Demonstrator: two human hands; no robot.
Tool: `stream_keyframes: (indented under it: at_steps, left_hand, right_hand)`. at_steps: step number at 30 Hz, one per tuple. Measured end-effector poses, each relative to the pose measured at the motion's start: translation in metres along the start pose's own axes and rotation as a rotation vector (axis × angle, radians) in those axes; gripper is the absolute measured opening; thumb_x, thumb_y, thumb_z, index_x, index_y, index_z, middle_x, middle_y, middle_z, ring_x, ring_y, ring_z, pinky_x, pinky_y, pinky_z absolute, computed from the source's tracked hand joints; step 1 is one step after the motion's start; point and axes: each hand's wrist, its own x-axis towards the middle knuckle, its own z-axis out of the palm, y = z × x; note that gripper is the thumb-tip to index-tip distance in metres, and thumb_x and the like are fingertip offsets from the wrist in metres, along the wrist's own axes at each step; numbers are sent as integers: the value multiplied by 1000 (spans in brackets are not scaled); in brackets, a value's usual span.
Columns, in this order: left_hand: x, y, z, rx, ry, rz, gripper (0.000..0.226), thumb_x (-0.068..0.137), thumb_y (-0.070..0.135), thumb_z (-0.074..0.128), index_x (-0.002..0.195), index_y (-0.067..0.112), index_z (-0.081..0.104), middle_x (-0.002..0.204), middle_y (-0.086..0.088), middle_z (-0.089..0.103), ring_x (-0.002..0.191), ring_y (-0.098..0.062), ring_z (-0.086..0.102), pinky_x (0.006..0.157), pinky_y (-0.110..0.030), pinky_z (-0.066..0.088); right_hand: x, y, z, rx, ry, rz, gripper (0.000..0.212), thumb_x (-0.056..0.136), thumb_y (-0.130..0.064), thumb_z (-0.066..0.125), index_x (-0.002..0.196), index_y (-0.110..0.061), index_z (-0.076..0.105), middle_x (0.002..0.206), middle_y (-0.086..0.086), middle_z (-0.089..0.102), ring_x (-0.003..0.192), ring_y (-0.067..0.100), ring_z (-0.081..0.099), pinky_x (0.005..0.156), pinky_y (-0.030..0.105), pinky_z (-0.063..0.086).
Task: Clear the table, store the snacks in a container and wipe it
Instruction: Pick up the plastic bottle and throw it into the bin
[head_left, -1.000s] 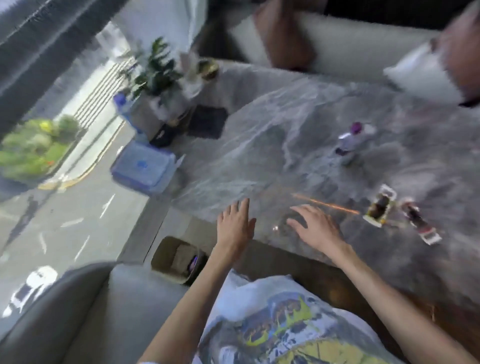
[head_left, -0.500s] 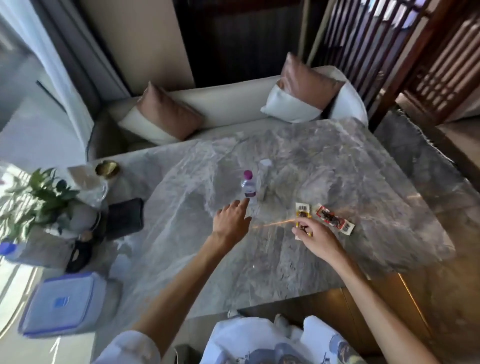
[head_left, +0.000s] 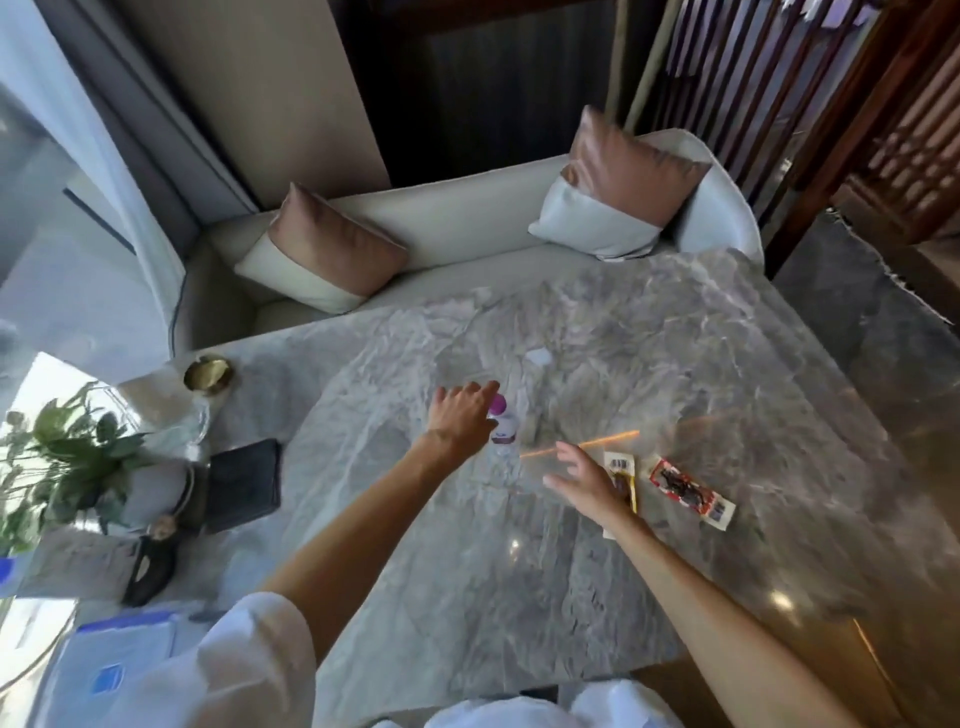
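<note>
1. Here, my left hand (head_left: 462, 413) is stretched out over the grey marble table (head_left: 675, 364), fingers loosely spread, fingertips right at the purple cap of a small clear bottle (head_left: 504, 423). It is against the bottle's left side; whether I actually grip it I cannot tell, the hand covers that side.
2. Bottle stands upright, near the middle of the table.
3. My right hand (head_left: 587, 480) is open and flat, fingers apart, holding nothing, low over the table to the right of the bottle.
4. A thin orange stick (head_left: 582, 444) lies on the table just past my right fingertips, slanting up to the right.
5. First snack packet (head_left: 621, 475), white with a barcode and a yellow edge, lies partly under my right hand and wrist.
6. Second snack packet (head_left: 688, 491), red and white with dark contents, lies just beside the first on its right, apart from my hand.
7. A small white scrap (head_left: 539, 356) sits farther back on the table, beyond the bottle.
8. Container with a blue-trimmed lid (head_left: 119, 654) is at the near left corner, by my left sleeve, well apart from the snacks.
9. Left edge of the table: a potted plant (head_left: 67, 457), a black wallet-like case (head_left: 241, 483), a brass dish (head_left: 208, 373).
10. Beyond the table, a cream sofa (head_left: 467, 228) with two cushions.
</note>
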Motion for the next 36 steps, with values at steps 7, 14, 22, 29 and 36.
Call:
stream_keyframes:
  at_steps: [7,14,22,29,36]
  left_hand:
    - [41,3,19,-159,-136,-99,64,89,29,64,146,26,36,146,-3,48,129,-29,51,108,-42,42]
    - [67,8,37,-284,-186,-148,63,88,17,66,145,22,41,140,-5,51,118,-24,58,98,-36,50]
    - [64,1,57,-538,-67,-246,43,85,11,68,126,16,57,118,-8,61,93,-14,55,86,-25,47]
    - [13,-39,61,-1375,126,-712,18,90,5,63,105,10,53,100,-14,52,87,-27,55,76,-39,53]
    - [-78,-90,100,-1937,207,-948,9,99,20,52,92,13,51,93,-16,58,77,-27,69,69,-39,64]
  right_hand:
    - [77,4,12,-178,-105,-46,71,89,-15,65,151,-13,30,157,7,32,144,21,32,118,33,29]
    - [132,-3,15,-319,-243,-165,74,83,-11,71,148,-13,35,154,8,37,141,22,37,114,29,33]
    - [150,5,18,-315,-248,-234,56,78,-7,72,131,-10,57,137,8,54,129,22,49,105,28,37]
    - [145,3,17,129,-546,-23,60,87,-9,69,142,-15,45,148,2,44,138,15,37,111,35,37]
    - [115,-29,69,566,-533,144,41,87,-12,69,126,-16,58,129,5,56,106,18,60,93,40,48]
